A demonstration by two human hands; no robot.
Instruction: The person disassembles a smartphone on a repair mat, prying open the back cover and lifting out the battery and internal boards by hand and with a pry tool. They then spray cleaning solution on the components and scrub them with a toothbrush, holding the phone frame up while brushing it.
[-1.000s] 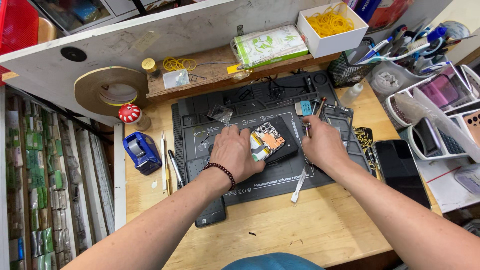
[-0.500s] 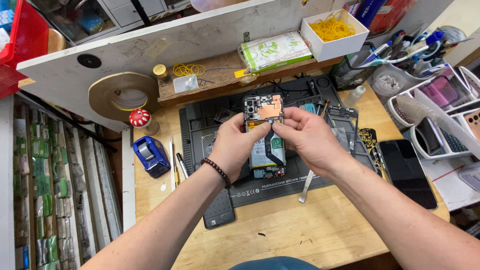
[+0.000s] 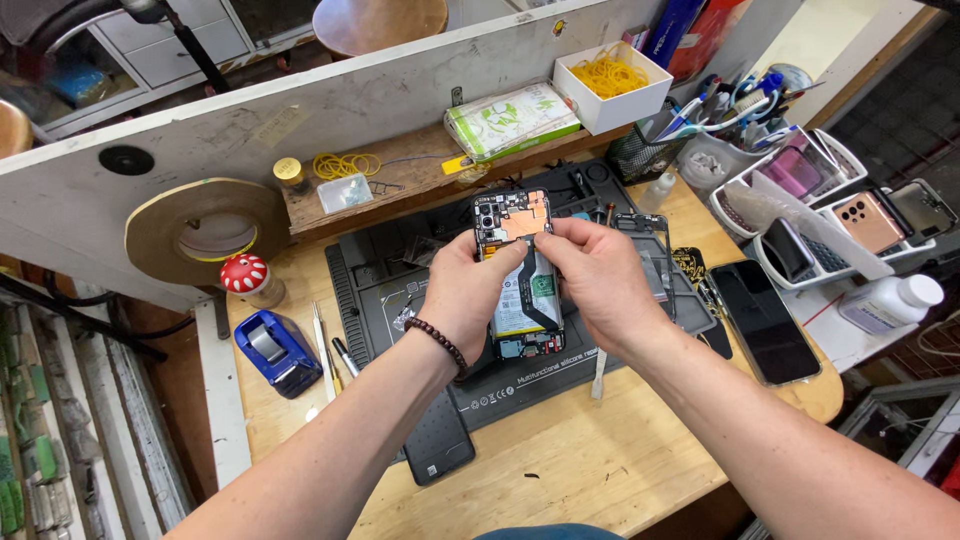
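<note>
An opened phone (image 3: 520,270) with its back cover off shows its battery and an orange-shielded board at the top. I hold it upright over the dark work mat (image 3: 380,290). My left hand (image 3: 460,295), a bead bracelet on its wrist, grips the phone's left edge. My right hand (image 3: 595,280) holds the right edge, with its fingertips pinched at the orange part near the top. A phone frame (image 3: 652,250) lies on the mat just behind my right hand.
A blue tape dispenser (image 3: 277,350), tweezers and a pen (image 3: 330,355) lie left of the mat. A black phone (image 3: 762,320) and racks of phones (image 3: 850,215) sit at the right. A tape roll (image 3: 205,230), a mushroom figure (image 3: 247,275) and a rubber-band box (image 3: 610,85) stand behind.
The phone lay on the mat under both hands a second ago. Both hands have since lifted it and stood it upright, and the right fingers now pinch at its top.
</note>
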